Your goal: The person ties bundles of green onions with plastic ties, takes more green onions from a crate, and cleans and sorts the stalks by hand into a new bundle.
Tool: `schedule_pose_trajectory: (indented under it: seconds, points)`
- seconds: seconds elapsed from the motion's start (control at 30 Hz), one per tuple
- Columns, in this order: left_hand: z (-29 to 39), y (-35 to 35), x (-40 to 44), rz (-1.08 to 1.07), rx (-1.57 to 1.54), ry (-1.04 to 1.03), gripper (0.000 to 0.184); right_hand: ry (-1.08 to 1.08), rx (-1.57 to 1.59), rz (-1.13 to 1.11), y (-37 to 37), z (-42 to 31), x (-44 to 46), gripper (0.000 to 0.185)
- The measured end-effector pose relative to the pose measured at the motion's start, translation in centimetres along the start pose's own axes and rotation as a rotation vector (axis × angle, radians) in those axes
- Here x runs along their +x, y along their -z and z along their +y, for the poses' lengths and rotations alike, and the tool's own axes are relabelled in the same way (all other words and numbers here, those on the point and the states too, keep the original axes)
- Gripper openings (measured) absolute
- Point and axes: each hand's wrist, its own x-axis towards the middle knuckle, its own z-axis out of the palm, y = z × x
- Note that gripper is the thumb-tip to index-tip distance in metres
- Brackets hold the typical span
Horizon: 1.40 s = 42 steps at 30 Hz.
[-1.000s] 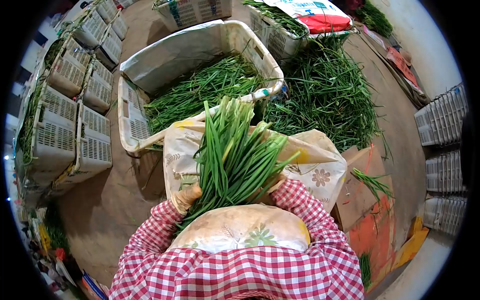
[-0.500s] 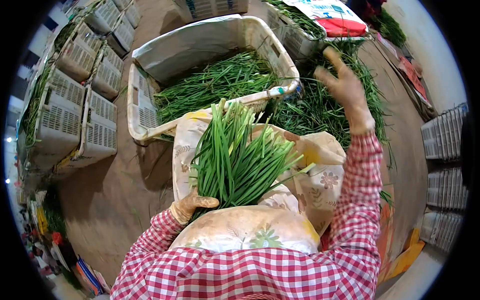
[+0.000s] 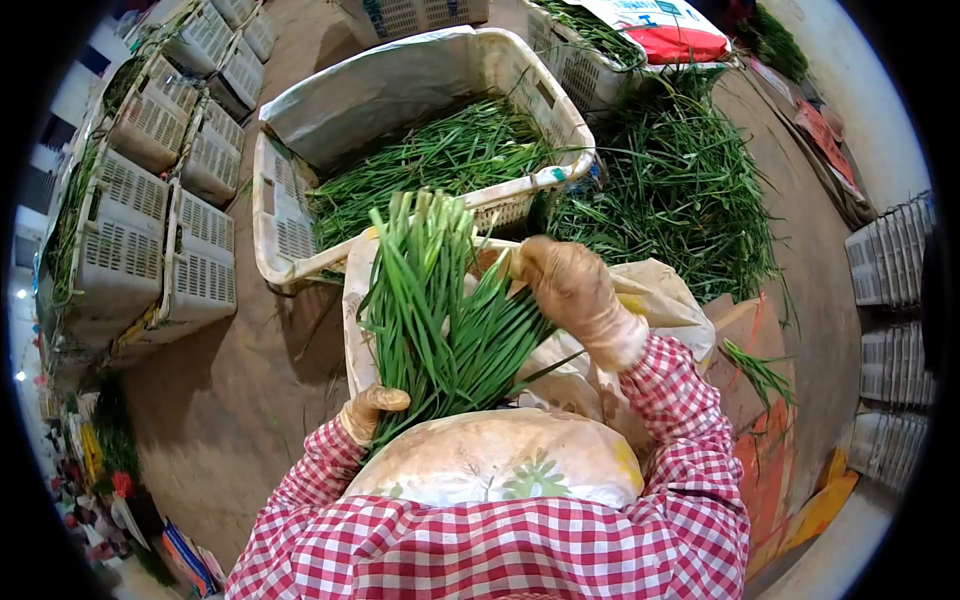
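Observation:
A thick bunch of garlic chives (image 3: 435, 310) lies over my lap, its pale cut ends pointing away from me. My left hand (image 3: 372, 412), gloved, is closed round the leafy near end, thumb on top. At the right side of the bunch my gloved right hand (image 3: 575, 295) has its fingers curled in on the pale stalk ends there; the fingertips are partly hidden. Beneath the bunch spreads a patterned cloth apron (image 3: 480, 450). Just beyond stands a white plastic crate (image 3: 270, 215) with more chives lying in it.
A heap of loose green leaves (image 3: 670, 190) covers the floor at right. Stacked crates (image 3: 120, 220) filled with greens line the left. Another crate (image 3: 570, 65) with a red and white sack (image 3: 675, 40) stands behind. A few stray chives (image 3: 760, 375) lie at right.
My right hand has come down and inward from above the leaf heap to the right side of the bunch, its fingers now curled. A small clump of chives now shows on the floor at right.

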Motion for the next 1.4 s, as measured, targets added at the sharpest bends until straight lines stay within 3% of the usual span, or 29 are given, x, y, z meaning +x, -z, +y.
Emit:
schedule_pose_trajectory:
  seconds: [0.03, 0.07, 0.17, 0.23, 0.3, 0.33, 0.37, 0.4, 0.43, 0.47, 0.5, 0.53, 0.57, 0.6, 0.67, 0.7, 0.73, 0.8, 0.83, 0.9, 0.93, 1.03, 1.07, 1.17, 1.3, 1.4]
  points:
    - [-0.2, -0.8, -0.1, -0.04, -0.087, -0.022, 0.073, -0.097, 0.036, 0.093, -0.5, 0.9, 0.2, 0.007]
    - [0.0, -2.5, -0.1, -0.082, -0.175, -0.041, 0.08, 0.092, -0.189, 0.273, -0.8, 1.8, 1.0, 0.006]
    - [-1.0, 1.1, -0.4, -0.042, -0.198, 0.061, 0.079, 0.103, -0.172, 0.324, -1.2, 2.7, 1.5, 0.008]
    - [-1.5, 1.8, -0.1, -0.126, -0.145, -0.042, 0.078, 0.15, -0.215, 0.347, -1.6, 3.5, 1.9, 0.007]
    - [-1.3, -0.6, -0.9, -0.022, -0.181, -0.021, 0.075, -0.203, 0.473, 0.27, -1.3, 4.6, 2.6, 0.014]
    - [-0.6, -2.1, -1.3, -0.02, -0.253, 0.009, 0.078, -0.299, 0.342, 0.328, 0.2, 6.0, 3.1, 0.015]
    - [-0.2, -3.1, -1.7, -0.028, -0.25, 0.009, 0.078, -0.37, -0.035, 0.306, 1.4, 8.3, 3.2, 0.015]
    - [0.1, -3.6, -1.9, -0.068, -0.232, 0.03, 0.078, -0.448, -0.408, 0.27, 2.7, 10.7, 3.4, 0.019]
    - [0.3, -4.2, -2.2, -0.108, -0.212, 0.05, 0.078, -0.597, -0.545, 0.116, 4.2, 10.4, 3.6, 0.027]
    - [0.5, -4.3, -2.3, -0.124, -0.217, 0.058, 0.078, -0.586, -0.503, 0.138, 4.9, 10.3, 3.4, 0.035]
    - [0.5, -4.2, -2.4, -0.132, -0.228, 0.06, 0.078, -0.55, -0.227, 0.1, 5.5, 8.8, 3.2, 0.043]
    - [0.5, -4.0, -2.3, -0.132, -0.241, 0.053, 0.078, -0.536, 0.052, 0.06, 6.1, 7.3, 3.0, 0.051]
    - [0.4, -3.8, -2.3, -0.131, -0.259, 0.051, 0.078, -0.477, 0.561, -0.042, 7.3, 3.8, 3.2, 0.058]
    - [0.3, -3.6, -2.3, -0.127, -0.274, 0.046, 0.078, -0.58, 0.583, -0.265, 7.7, 1.4, 3.5, 0.058]
    - [0.3, -3.4, -2.2, -0.118, -0.295, 0.035, 0.078, -0.556, 0.375, -0.513, 6.9, -3.4, 3.8, 0.054]
    - [0.3, -3.4, -2.1, -0.11, -0.304, 0.022, 0.078, -0.43, 0.149, -0.534, 6.0, -5.1, 3.6, 0.05]
    - [0.4, -3.6, -2.1, -0.106, -0.316, 0.01, 0.078, -0.431, 0.15, -0.532, 5.3, -5.0, 3.1, 0.05]
    - [0.5, -4.6, -2.2, -0.08, -0.367, -0.038, 0.077, -0.179, -0.032, -0.191, 3.8, -4.1, 2.2, 0.033]
    - [0.6, -4.9, -2.1, -0.065, -0.396, -0.074, 0.077, -0.181, -0.031, -0.195, 3.5, -4.1, 1.7, 0.033]
    - [0.4, -4.8, -1.8, -0.043, -0.412, -0.136, 0.077, 0.285, -0.613, -0.126, 3.2, -4.0, 0.9, 0.021]
    - [-0.2, -3.4, -1.4, -0.065, -0.316, -0.144, 0.076, 0.369, -0.506, -0.072, 2.8, -3.2, 0.7, 0.016]
    - [-1.4, -0.3, -0.9, -0.127, -0.426, -0.051, 0.076, 0.286, -0.362, -0.106, 2.7, -1.6, 0.2, 0.013]
    - [-2.0, 0.8, -0.8, -0.15, -0.489, -0.016, 0.077, 0.229, -0.444, -0.148, 2.5, -1.1, -0.1, 0.011]
    - [-0.4, -3.3, -0.9, -0.03, -0.319, -0.104, 0.077, 0.328, -0.572, 0.023, 4.0, 0.7, 0.7, 0.011]
    - [-1.8, 0.1, -1.6, -0.07, -0.363, -0.084, 0.072, 0.368, -0.821, 0.173, 7.6, 7.6, 0.8, 0.01]
    - [-2.5, 1.3, -2.2, -0.041, -0.414, -0.087, 0.068, -0.153, -0.89, 0.296, 11.2, 11.2, -0.1, 0.032]
